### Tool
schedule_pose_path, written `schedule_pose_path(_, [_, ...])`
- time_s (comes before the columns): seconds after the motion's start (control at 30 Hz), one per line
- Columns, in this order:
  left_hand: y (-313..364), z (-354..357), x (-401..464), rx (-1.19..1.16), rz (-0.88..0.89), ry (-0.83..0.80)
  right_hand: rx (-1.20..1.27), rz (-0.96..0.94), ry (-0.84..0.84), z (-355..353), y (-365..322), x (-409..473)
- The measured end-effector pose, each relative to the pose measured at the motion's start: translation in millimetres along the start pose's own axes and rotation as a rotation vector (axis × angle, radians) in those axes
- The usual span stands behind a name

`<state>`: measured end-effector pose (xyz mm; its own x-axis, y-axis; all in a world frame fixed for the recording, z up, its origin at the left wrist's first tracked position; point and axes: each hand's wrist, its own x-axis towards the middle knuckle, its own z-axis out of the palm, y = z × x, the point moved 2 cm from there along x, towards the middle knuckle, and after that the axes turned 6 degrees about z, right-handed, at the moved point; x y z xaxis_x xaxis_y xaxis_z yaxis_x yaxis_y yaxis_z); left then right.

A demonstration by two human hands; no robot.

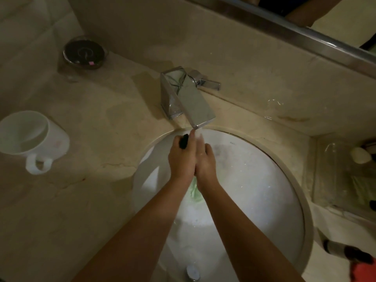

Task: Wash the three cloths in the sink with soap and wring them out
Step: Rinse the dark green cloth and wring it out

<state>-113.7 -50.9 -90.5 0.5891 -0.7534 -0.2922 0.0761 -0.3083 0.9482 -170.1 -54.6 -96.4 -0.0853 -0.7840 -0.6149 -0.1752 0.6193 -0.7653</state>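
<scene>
My left hand [181,157] and my right hand [206,162] are pressed side by side over the white sink [254,180], just under the spout of the chrome faucet [191,100], where water runs onto the fingertips. A black cloth [184,141] sticks out of the top of my left hand's grip. A pale green cloth [194,190] hangs down between my wrists, squeezed between both hands, with my right fingers curled on it. A red-orange cloth [364,271] lies at the lower right corner of the counter.
A white mug [30,135] stands on the beige counter at the left, and a dark glass dish [84,52] sits behind it. A soap bar [361,155] rests in a clear tray at the right. A dark bottle [335,247] lies at the lower right. The drain stopper [192,272] is near the sink's front.
</scene>
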Motion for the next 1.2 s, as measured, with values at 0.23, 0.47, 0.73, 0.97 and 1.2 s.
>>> schedule_pose_path(0.23, [7.3, 4.3, 20.7, 0.04, -0.101, 0.005, -0.128, -0.139, 0.014, -3.2, -27.5, 8.8])
schedule_pose_path(0.47, [3.0, -6.9, 6.3, -0.372, -0.576, -0.144, 0.169, -0.011, 0.072, -25.2, -27.7, 11.5])
schedule_pose_path(0.73, [-8.3, -21.2, 2.4, -0.876, -0.66, -0.252, 0.141, -0.39, -0.242, -43.0, -32.6, -11.4])
schedule_pose_path(0.97, [-1.5, -4.6, -1.9, -0.423, -0.204, -0.065, -0.004, -0.27, -0.029, 0.1, -20.8, -10.1])
schedule_pose_path(1.2, [-6.9, -4.9, 7.2, -0.146, -0.091, 0.126, -0.159, -0.091, -0.038, 1.2, -29.7, 10.6])
